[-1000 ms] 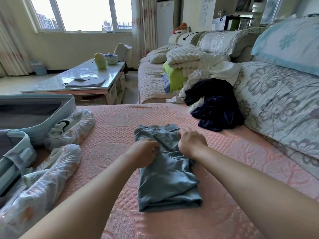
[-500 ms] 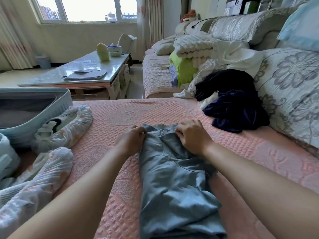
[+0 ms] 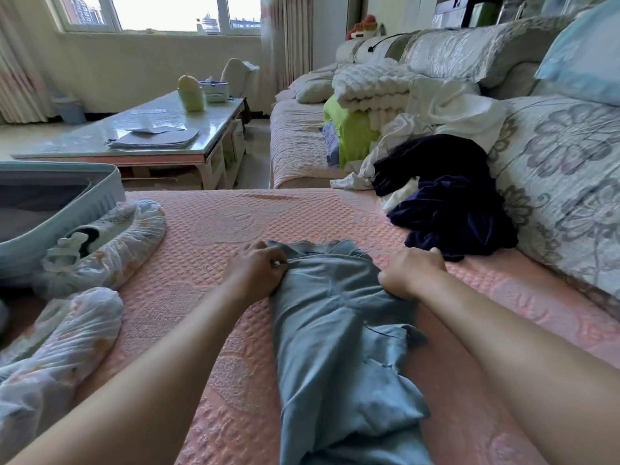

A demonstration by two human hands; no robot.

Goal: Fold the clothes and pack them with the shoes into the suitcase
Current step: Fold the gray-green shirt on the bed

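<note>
Blue-grey garment [image 3: 335, 330] lies right of the suitcase [image 3: 104, 196] (cut off at frame edge), near end cropped. Left hand [image 3: 258, 270] and right hand [image 3: 412, 273] grip its far edge, fingers [image 3: 273, 260] curled; fingertips buried in cloth.

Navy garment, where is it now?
The navy garment lies heaped at right in the head view, against the floral cushion, just beyond the right hand.

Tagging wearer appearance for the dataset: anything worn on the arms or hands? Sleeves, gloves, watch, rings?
Nothing worn in view. Left hand and right hand are ungloved; left forearm and right forearm are bare to the frame edge, no sleeve showing. No watch, band or ring visible.
</note>
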